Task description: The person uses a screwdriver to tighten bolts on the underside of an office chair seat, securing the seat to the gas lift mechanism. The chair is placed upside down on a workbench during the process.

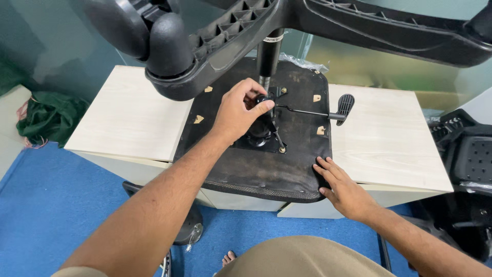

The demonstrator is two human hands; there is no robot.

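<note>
Seat: black fabric-backed office chair seat [266, 169] lies upside down on pale wood-grain desk [128, 118], mechanism accessible | Left hand [237, 114]: grip closed around black metal tilt mechanism [264, 131] at centre | Right hand [344, 191]: flat, open, pressing seat edge, apparently steadying | Black star base [307, 25] overhead.

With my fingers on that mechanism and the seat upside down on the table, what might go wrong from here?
1. The left hand grips the tilt mechanism beside the gas column; fingers may get pinched.
2. The star base hangs overhead, so the assembly looks top-heavy and may tip.
3. The seat overhangs the table edge; only the right hand steadies it.
</note>
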